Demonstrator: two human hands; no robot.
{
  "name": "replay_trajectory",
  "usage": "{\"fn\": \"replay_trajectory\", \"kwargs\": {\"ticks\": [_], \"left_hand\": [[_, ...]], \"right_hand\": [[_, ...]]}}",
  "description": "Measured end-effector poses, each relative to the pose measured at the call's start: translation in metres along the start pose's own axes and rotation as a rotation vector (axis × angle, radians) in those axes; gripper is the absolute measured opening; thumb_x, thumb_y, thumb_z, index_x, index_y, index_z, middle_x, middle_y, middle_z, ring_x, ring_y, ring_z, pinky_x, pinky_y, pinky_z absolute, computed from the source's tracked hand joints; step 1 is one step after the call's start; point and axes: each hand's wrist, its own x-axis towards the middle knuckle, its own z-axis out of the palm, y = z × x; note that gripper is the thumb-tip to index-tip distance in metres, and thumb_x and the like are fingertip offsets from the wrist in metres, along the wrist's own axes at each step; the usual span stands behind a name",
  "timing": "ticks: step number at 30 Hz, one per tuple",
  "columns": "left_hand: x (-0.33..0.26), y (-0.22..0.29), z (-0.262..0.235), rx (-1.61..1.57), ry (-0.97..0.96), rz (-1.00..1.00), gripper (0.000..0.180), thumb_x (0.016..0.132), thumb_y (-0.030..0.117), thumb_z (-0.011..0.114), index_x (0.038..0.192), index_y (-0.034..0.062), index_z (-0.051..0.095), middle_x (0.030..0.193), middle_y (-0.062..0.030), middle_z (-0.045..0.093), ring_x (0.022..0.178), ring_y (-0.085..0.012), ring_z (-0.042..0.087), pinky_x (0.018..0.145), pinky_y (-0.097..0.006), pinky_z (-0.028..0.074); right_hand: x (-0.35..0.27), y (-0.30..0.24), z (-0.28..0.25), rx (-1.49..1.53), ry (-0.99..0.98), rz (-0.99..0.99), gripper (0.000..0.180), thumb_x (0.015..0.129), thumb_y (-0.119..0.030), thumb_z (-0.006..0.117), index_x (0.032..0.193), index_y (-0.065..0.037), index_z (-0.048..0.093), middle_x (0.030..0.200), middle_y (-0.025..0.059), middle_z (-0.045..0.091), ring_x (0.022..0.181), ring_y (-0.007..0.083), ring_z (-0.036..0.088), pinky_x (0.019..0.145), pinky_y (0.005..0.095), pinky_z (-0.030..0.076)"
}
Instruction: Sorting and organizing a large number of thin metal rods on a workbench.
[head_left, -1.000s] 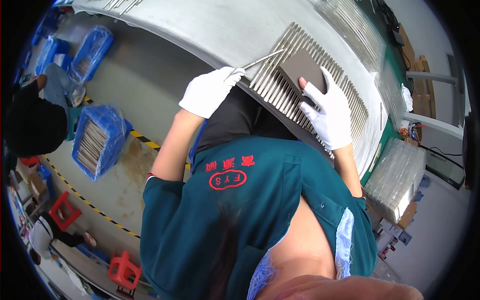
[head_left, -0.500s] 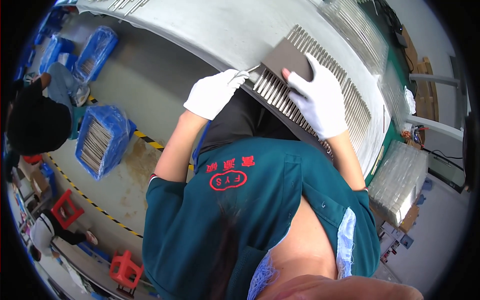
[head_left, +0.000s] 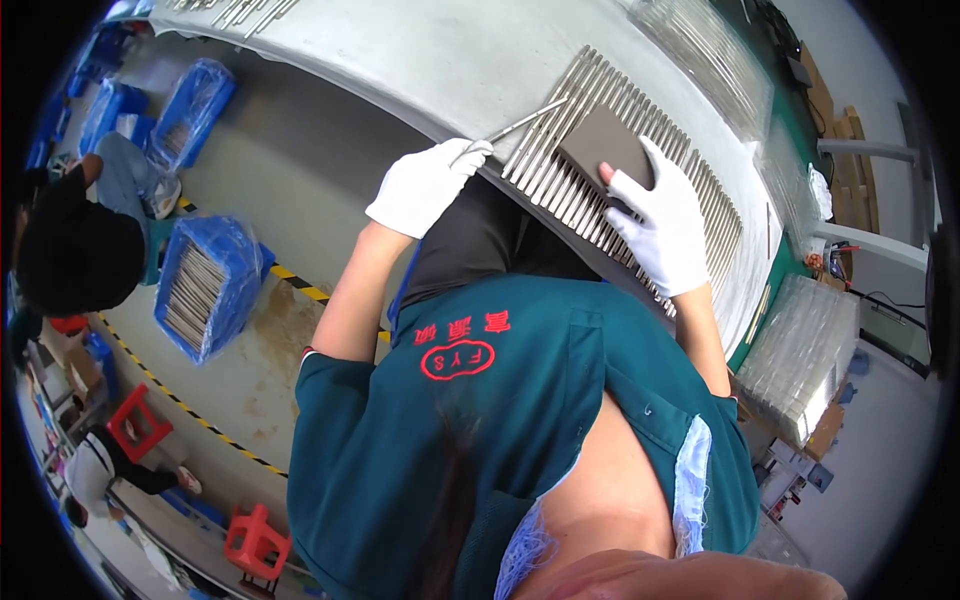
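Observation:
My left hand [head_left: 425, 188], in a white glove, pinches one end of a thin metal rod [head_left: 527, 119]. The rod slants up and right, its far end over the row of rods. My right hand [head_left: 662, 228], also gloved with a bare thumb tip showing, grips a flat brown-grey rectangular block [head_left: 608, 143] by its near right edge. That block lies over a long row of metal rods [head_left: 560, 195], set side by side on the table, and hides some of them. Rod and block are apart.
The grey-covered table [head_left: 430, 60] holds more loose rods [head_left: 240, 12] at far left. Clear plastic trays [head_left: 705, 50] stand along its far side, with a plastic-wrapped stack [head_left: 800, 350] at right. A blue crate [head_left: 205, 285] of rods sits on the floor beside a seated person [head_left: 85, 240].
My right hand and the block have moved right and slightly nearer, away from the rod. More of the rod's length now shows. My left hand has barely shifted.

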Motion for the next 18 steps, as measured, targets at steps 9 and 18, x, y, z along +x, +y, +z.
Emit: {"fn": "replay_trajectory", "kwargs": {"ticks": [9,18], "left_hand": [[0.003,0.016,-0.005,-0.243,-0.076,-0.408,0.030,0.096,0.036,0.052,0.109,0.0135,0.068,0.083,-0.0086,0.066,0.070,-0.0240,0.063,0.066,-0.033,0.051],[-0.001,0.001,0.006,0.067,0.080,0.044,0.023,0.095,0.021,0.055,0.111,0.0098,0.067,0.094,-0.0075,0.068,0.081,-0.0240,0.066,0.071,-0.031,0.054]], "right_hand": [[-0.009,-0.002,-0.004,0.042,-0.023,0.129,0.050,0.066,-0.017,0.079,0.115,-0.024,0.068,0.131,0.0222,0.050,0.110,0.0391,0.054,0.095,0.0445,0.044],[0.052,-0.020,0.012,-0.029,0.138,-0.112,0.042,0.064,-0.015,0.078,0.105,-0.023,0.069,0.120,0.0194,0.056,0.094,0.0368,0.059,0.080,0.0431,0.049]]}}
